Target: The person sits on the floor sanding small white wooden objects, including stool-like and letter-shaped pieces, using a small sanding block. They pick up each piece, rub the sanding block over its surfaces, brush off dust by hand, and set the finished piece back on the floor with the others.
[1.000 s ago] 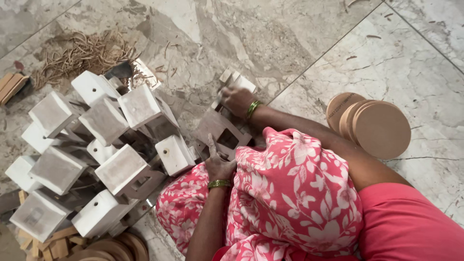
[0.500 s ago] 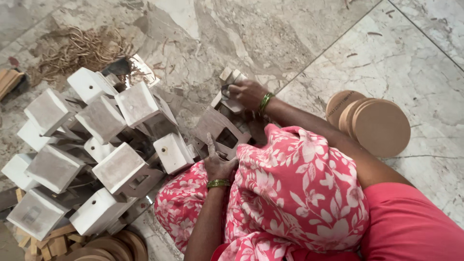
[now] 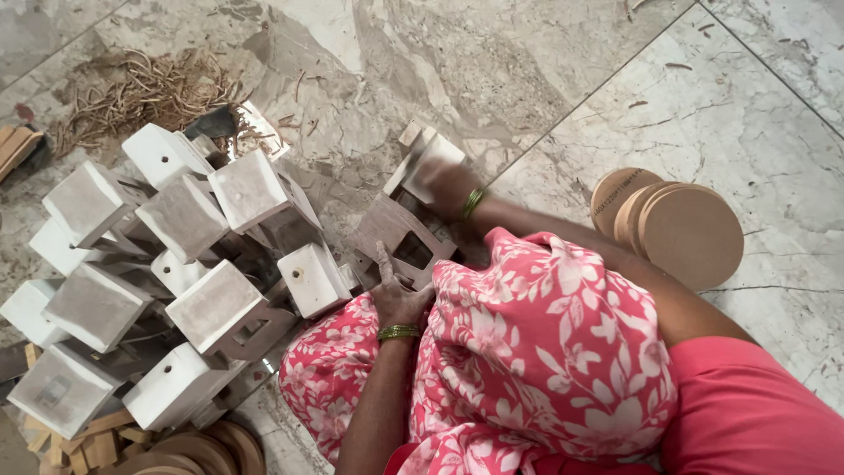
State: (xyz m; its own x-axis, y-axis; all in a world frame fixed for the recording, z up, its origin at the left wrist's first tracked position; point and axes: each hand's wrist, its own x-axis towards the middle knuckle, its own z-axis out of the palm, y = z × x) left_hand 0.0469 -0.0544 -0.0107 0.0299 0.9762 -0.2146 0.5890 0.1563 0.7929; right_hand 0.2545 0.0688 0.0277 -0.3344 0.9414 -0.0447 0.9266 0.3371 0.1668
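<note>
The left hand (image 3: 397,295) rests on the near edge of a brown frame (image 3: 400,242), a small boxy wooden piece with a square window cut in it, which lies on the floor against the knee. The fingers (image 3: 384,264) are pressed together along that edge, the thumb tucked under, so it reads as a steadying grip. Just beyond the frame, the right hand (image 3: 448,186) covers a pale block (image 3: 426,158); its fingers curl over the top, but whether they clamp the block or only lie on it I cannot tell.

The frame looks light, stiff and dry, thin-walled around the window, so likely to crack if squeezed across the opening; the solid outer edges are the safer hold. The block looks chalky-faced and not slippery.

Left of the fingers lies a heap of white-faced boxes (image 3: 215,303), tumbled at all angles. Well to the right of the hands stands a short stack of round discs (image 3: 690,233). The floor (image 3: 545,62) is polished grey marble, hard and slick, dusty, with a tangle of fibre scraps (image 3: 145,92) far beyond the heap. Room is tight on the left, freer ahead.
</note>
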